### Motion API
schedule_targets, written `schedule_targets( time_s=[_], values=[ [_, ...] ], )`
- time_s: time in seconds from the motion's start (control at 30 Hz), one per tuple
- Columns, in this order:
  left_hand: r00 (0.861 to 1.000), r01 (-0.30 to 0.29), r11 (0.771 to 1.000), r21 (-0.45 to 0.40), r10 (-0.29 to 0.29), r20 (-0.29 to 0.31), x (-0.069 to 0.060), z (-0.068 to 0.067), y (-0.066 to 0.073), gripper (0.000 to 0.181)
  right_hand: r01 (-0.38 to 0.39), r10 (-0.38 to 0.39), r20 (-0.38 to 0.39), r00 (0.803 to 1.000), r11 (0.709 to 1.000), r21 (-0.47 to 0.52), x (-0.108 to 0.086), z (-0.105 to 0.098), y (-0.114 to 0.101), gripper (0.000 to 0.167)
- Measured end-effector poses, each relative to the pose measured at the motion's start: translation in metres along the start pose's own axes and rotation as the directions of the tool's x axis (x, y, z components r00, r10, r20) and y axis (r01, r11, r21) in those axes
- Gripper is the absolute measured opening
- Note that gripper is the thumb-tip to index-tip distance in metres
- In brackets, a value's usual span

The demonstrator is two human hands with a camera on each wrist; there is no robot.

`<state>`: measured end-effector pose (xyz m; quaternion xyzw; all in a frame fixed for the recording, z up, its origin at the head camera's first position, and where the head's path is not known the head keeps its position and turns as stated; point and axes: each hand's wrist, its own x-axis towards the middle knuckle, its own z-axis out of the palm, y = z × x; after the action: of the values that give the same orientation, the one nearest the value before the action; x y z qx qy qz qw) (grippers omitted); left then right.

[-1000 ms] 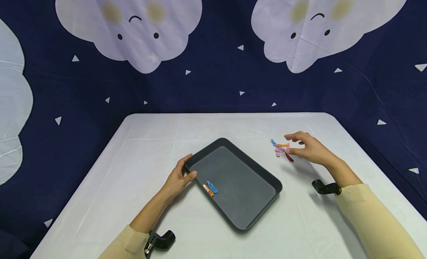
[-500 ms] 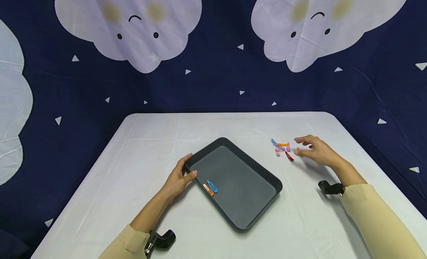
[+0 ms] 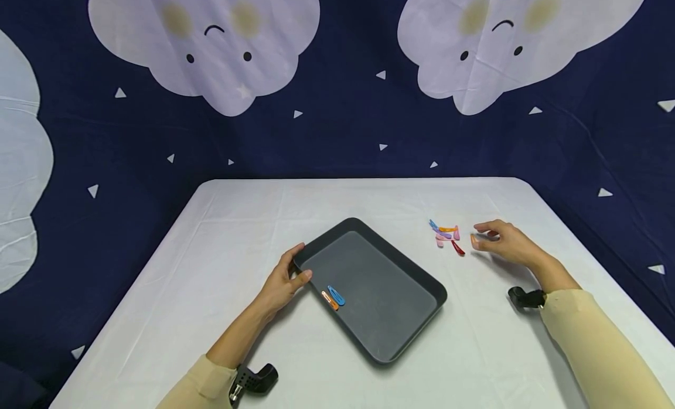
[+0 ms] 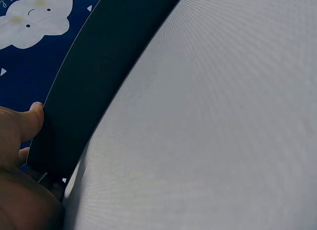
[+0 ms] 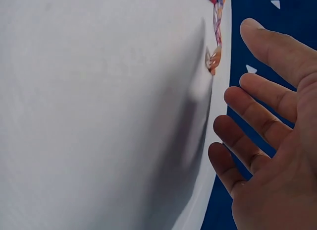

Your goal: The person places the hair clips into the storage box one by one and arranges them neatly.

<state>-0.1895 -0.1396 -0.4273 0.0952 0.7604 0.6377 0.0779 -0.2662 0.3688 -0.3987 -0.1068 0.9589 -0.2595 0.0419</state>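
My left hand holds a dark grey baking tray at its left corner, thumb over the rim and fingers outside. In the left wrist view the thumb lies against the tray's dark side wall. Inside the tray lie a blue snap hair clip and an orange hair clip. My right hand hovers with spread fingers right of a small group of hair clips, among them a red clip and a pink clip. A small orange-tan clip-like piece lies near its thumb, apparently untouched.
A white cloth covers the table. Behind it hangs a dark blue backdrop with clouds and small triangles. A black wrist camera sits on the left forearm, another black wrist camera on the right.
My right hand has drawn back from the hair clips, to the right and slightly nearer. An orange-tan piece now shows by its thumb. The left hand and tray stay put.
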Motion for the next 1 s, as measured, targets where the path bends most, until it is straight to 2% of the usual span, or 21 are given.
schedule_targets(
  time_s=[0.5,0.83,1.0],
  values=[
    [1.0,-0.012,1.0,0.01,0.012,-0.014,0.0,0.0,0.0,0.066,0.019,-0.019,0.043,0.999,1.0,-0.002,0.005,0.002,0.008,0.059],
    [1.0,-0.011,1.0,0.012,0.011,-0.015,-0.001,0.0,0.001,0.066,-0.047,0.047,0.056,0.997,0.999,-0.004,0.009,0.005,0.013,0.061],
    [1.0,-0.006,1.0,0.024,0.007,-0.012,-0.001,0.0,0.0,0.066,-0.051,0.051,0.045,0.998,0.999,-0.018,0.011,0.006,0.014,0.063]
  ],
)
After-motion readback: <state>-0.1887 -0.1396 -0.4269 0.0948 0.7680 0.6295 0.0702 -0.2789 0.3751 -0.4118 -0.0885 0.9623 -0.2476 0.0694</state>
